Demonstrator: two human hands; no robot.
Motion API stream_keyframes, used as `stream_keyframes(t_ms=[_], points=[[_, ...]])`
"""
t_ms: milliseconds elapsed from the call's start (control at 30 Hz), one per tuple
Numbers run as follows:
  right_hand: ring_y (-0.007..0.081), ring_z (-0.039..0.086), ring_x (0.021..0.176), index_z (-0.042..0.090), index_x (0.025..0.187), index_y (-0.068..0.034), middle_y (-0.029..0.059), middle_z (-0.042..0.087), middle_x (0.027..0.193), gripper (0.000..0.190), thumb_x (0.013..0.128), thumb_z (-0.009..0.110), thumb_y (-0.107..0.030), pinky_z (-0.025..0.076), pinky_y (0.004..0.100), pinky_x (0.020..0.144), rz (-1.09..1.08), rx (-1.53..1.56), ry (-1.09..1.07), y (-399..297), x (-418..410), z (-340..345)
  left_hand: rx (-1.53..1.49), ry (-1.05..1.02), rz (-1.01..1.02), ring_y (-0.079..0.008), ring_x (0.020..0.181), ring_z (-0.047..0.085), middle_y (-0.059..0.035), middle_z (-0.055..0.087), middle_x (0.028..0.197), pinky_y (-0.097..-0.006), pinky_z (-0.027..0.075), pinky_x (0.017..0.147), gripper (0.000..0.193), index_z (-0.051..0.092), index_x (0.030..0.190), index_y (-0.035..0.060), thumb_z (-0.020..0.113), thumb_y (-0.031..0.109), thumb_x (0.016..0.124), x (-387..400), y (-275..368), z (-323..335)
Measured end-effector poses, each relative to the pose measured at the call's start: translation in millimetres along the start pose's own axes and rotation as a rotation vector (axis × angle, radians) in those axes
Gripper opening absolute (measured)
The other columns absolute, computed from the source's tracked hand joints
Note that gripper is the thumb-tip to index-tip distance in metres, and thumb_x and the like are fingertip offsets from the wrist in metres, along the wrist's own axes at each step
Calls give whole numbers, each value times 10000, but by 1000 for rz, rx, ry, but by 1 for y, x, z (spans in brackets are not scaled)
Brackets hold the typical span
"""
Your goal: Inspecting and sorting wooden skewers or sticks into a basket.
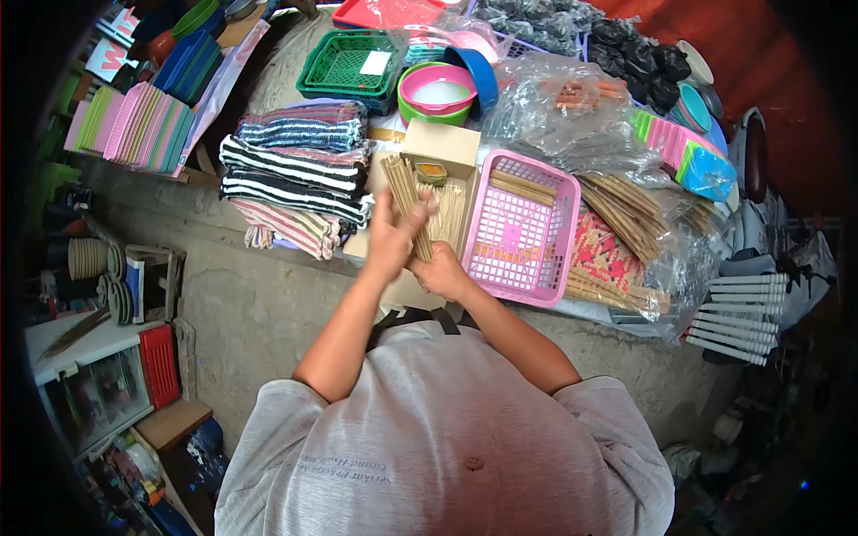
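A bundle of thin wooden sticks [402, 184] is between my hands, slanting over an open cardboard box. My right hand [439, 271] grips the bundle's lower end. Against its side lies my left hand [394, 234], thumb and fingers apart, slightly blurred; whether it also grips is unclear. More thin sticks [448, 211] lie in the cardboard box [442, 142], with a small packet [431, 174] at their far end. Right of the box stands a pink plastic basket [572, 221] holding a few sticks [523, 186].
Folded striped rag mats [295, 174] are stacked at the left. Behind the box are colored bowls [439, 87] and green baskets [348, 63]. Bundled sticks [623, 214] and clear plastic bags [570, 107] lie at the right. White-handled goods [741, 308] jut past the table's right end.
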State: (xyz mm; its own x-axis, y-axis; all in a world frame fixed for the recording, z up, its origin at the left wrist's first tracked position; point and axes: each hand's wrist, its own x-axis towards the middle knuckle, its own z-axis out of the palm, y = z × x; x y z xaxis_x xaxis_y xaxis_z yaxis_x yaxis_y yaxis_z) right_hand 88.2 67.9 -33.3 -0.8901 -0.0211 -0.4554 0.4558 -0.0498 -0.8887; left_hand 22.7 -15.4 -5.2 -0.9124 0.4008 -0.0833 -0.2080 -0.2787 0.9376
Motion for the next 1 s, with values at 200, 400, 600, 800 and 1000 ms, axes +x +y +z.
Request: stream_keyframes(t_ms=[200, 400, 600, 800, 1000], points=[[235, 590, 833, 558, 1022, -10, 141, 607, 876, 353, 713, 661, -144, 448, 312, 759, -231, -212, -68, 28, 24, 10, -101, 316, -219, -99, 514, 424, 2, 397, 620, -278, 404, 478, 233, 392, 857, 103, 439, 326, 909, 1, -39, -34], [198, 571, 833, 468, 1154, -10, 106, 589, 884, 510, 716, 689, -148, 463, 304, 741, 130, 68, -305, 87, 63, -45, -416, 371, -484, -67, 459, 309, 36, 328, 578, -222, 314, 438, 263, 415, 852, 131, 416, 388, 904, 14, -30, -99], [219, 594, 728, 525, 1014, 45, 159, 615, 843, 393, 724, 677, -172, 474, 296, 665, 304, -382, 366, 215, 165, -50, -359, 349, -583, -73, 416, 293, 30, 323, 551, -222, 285, 398, 251, 415, 851, 129, 417, 374, 905, -7, -35, -126], [316, 590, 835, 533, 970, 39, 209, 599, 911, 360, 728, 675, -186, 470, 349, 716, 435, -404, 581, 251, 215, 3, 121, 299, -598, -83, 359, 322, 14, 339, 495, -223, 295, 337, 241, 417, 779, 106, 447, 310, 905, -31, -47, -136], [301, 587, 844, 538, 926, 41, 208, 595, 860, 257, 755, 615, -134, 459, 345, 735, 441, -223, 665, 269, 214, 3, 177, 274, -577, -106, 408, 472, -21, 467, 505, -229, 394, 372, 264, 460, 743, 69, 512, 289, 880, -33, -48, -143]])
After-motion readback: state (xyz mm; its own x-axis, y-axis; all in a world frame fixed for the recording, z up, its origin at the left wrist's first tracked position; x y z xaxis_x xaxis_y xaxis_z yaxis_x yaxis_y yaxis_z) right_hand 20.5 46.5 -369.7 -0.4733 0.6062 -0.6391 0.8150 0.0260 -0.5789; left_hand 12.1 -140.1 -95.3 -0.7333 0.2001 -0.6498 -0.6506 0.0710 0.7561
